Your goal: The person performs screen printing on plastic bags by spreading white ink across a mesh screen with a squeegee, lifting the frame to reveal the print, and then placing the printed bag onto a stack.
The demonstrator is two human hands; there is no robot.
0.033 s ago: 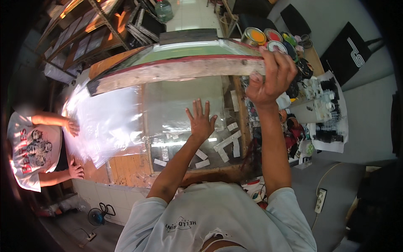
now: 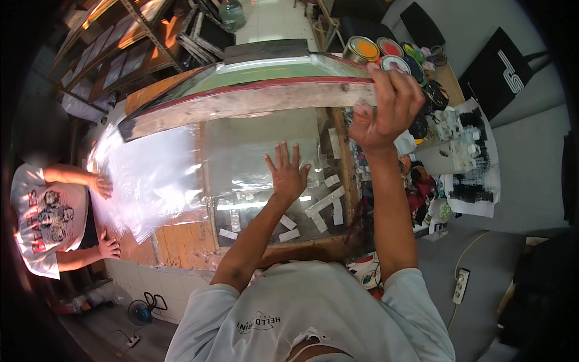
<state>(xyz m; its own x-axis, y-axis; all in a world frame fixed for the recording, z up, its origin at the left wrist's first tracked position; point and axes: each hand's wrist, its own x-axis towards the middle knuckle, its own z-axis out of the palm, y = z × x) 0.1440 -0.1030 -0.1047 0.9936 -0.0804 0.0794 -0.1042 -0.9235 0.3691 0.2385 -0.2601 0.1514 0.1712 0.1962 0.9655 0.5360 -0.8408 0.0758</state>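
Note:
My right hand grips the near right corner of a wooden screen-printing frame. The frame stands tilted up, its near edge raised off the table, and its greenish mesh shows behind the red-lined wood. My left hand lies flat with fingers spread on a clear plastic sheet. Under the sheet is a glass panel set in a wooden surround. Several pale tape strips are stuck on the glass around my left hand and wrist.
A stack of clear plastic sheets lies to the left, one hand of a co-worker on it. Open paint cans, bottles and stained rags crowd the right side. Shelves stand far left; a power strip is lower right.

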